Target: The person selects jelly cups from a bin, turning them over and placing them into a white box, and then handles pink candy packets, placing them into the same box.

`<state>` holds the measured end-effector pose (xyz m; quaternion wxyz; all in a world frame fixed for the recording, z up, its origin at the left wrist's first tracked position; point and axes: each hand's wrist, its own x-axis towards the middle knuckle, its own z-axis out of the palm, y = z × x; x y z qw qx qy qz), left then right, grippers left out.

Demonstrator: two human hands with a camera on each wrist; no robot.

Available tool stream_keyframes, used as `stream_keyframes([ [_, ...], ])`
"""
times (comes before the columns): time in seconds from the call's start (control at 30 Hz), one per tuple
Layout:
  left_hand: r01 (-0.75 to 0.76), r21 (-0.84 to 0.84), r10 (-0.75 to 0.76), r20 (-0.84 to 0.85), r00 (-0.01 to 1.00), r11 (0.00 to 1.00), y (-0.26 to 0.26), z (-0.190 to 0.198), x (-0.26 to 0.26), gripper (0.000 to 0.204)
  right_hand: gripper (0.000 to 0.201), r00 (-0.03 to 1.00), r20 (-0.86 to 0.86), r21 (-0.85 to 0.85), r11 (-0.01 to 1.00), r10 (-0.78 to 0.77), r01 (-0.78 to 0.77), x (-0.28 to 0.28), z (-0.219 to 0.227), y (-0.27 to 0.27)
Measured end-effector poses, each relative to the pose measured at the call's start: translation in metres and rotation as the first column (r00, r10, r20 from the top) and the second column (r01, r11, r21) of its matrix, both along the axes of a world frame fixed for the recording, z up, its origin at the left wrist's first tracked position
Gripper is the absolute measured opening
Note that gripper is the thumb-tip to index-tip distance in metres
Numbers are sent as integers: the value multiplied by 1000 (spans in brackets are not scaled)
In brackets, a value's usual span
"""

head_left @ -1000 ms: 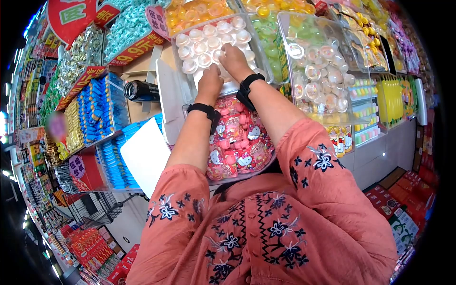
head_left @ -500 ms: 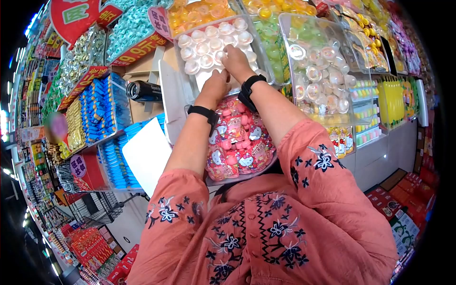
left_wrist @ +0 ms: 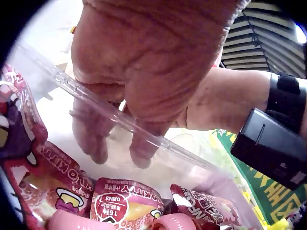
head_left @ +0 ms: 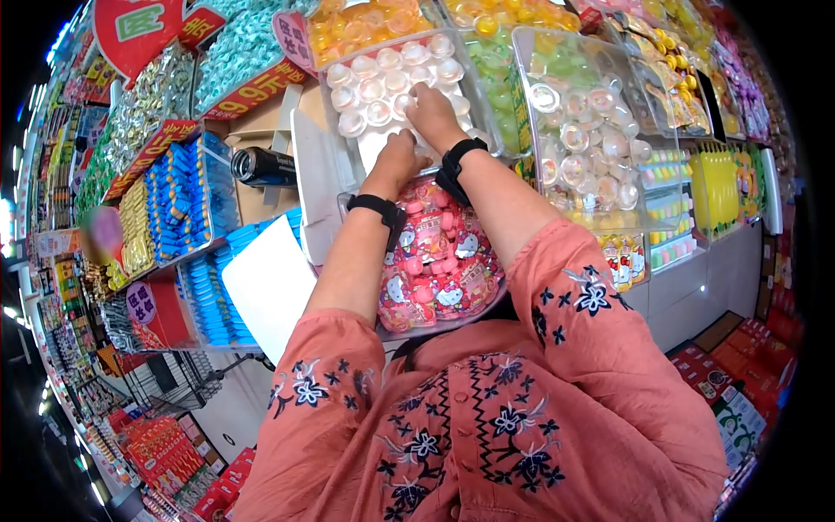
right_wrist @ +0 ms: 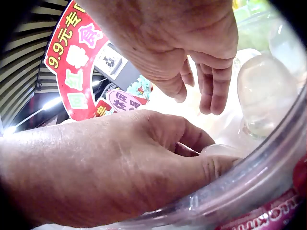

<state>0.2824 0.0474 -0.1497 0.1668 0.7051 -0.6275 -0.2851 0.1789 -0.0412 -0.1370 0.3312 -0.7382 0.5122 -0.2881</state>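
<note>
Clear tub [head_left: 487,130] holds rows of jelly cups [head_left: 383,84] with pale, translucent domes on a white base. Over its near part, my left hand [head_left: 398,161] pinches a translucent jelly cup [right_wrist: 221,150] between thumb and fingers, low beside the tub's rim. My right hand [head_left: 437,117] is just beyond it, fingers pointing down, fingertips right at the cups; in the right wrist view, thumb and fingers stand apart. In the left wrist view the left fingers show partly through the clear rim [left_wrist: 115,115]. Below both wrists lies a tub of pink Hello Kitty pouches [head_left: 439,261].
A raised clear tub [head_left: 600,209] of jelly cups stands to the right. On the left are a white lid [head_left: 310,183], a black bottle [head_left: 263,167], a white panel [head_left: 270,283] and blue-wrapped sweets [head_left: 178,200]. Orange cups [head_left: 365,26] lie behind; a cart [head_left: 170,378] stands lower left.
My left hand has moved a little right and toward me, away from the row of cups. The right hand stays almost in place among the cups.
</note>
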Motion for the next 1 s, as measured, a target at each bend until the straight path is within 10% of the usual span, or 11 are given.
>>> stream_keyframes([
  [0.37, -350, -145, 324, -174, 930, 926, -6, -14, 3, 46, 30, 1000, 0, -16, 1000, 5, -5, -1, -1, 0],
  [0.7, -51, 115, 59, -66, 996, 992, -6, 3, -9, 37, 22, 1000, 15, -65, 998, -17, 18, 3, -1, 1],
  [1.0, -80, 43, 81, -28, 996, 996, 3, 7, -12, 40, 29, 998, -52, -8, 999, -40, 39, -2, 6, 0],
])
